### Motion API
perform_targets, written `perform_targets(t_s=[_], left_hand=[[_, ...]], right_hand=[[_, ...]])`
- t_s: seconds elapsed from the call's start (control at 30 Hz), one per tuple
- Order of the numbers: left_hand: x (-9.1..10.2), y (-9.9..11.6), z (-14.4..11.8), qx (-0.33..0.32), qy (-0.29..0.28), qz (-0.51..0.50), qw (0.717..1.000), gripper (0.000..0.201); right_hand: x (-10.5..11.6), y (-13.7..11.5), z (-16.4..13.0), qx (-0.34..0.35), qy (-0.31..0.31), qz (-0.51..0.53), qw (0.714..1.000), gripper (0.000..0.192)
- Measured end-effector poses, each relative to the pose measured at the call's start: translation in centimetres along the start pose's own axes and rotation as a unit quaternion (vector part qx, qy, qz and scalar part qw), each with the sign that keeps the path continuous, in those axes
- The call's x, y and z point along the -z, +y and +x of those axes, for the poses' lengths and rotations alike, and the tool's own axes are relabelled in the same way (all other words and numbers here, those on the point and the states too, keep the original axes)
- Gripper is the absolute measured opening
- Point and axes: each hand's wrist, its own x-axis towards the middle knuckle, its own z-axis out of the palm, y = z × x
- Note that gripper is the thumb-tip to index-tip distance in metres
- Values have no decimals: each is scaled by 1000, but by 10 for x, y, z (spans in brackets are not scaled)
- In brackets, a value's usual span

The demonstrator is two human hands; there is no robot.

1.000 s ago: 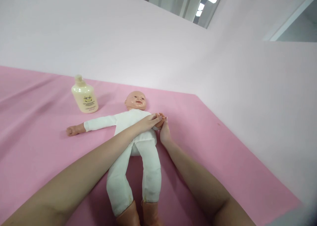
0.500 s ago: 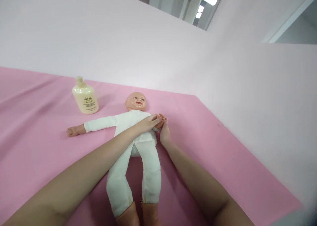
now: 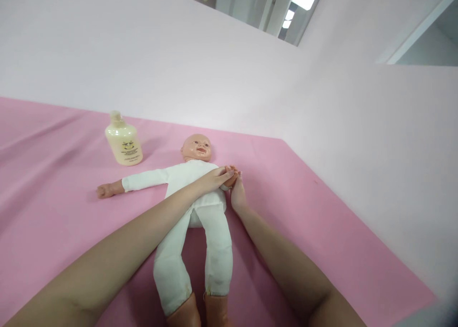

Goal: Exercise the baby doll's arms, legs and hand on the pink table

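A baby doll (image 3: pixel 214 241) with a white cloth body and a bare plastic head lies on its back, its feet toward me. Its arm on the left stretches out sideways. My left hand (image 3: pixel 217 176) reaches across the doll's chest, fingers closed on the doll's hand (image 3: pixel 231 180) at the right. From the other side, my right hand (image 3: pixel 238 191) closes round the same doll's hand, its fingertips close to those of my left. Between my hands, most of the doll's hand is hidden.
A pale yellow lotion bottle (image 3: pixel 125 143) stands upright to the left of the doll's head. Pink cloth (image 3: pixel 64 241) with some creases covers the table. Behind and to the right rises a white wall (image 3: pixel 143 55) with a window (image 3: pixel 250 7) at the top.
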Motion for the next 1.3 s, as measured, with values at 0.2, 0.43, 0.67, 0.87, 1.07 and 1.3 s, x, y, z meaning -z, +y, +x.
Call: perform_targets(t_s=[0.2, 0.43, 0.67, 0.87, 1.07, 1.3], left_hand=[[0, 1, 0, 11, 0, 4, 1000, 59], [0, 1, -1, -4, -2, 0, 1000, 58], [-1, 3, -1, -11, -5, -9, 1000, 57], [0, 1, -1, -8, -4, -1, 1000, 57], [2, -3, 1, -2, -11, -4, 1000, 58], [1, 0, -1, -10, -6, 0, 1000, 57]], right_hand=[[1, 0, 0, 2, 1, -1, 1000, 53], [4, 5, 1, 0, 15, -10, 1000, 53], [4, 4, 1, 0, 16, -15, 1000, 53], [2, 2, 0, 1, 9, -5, 1000, 54], [0, 1, 1, 3, 5, -5, 1000, 55], [3, 5, 2, 5, 8, -3, 1000, 52]])
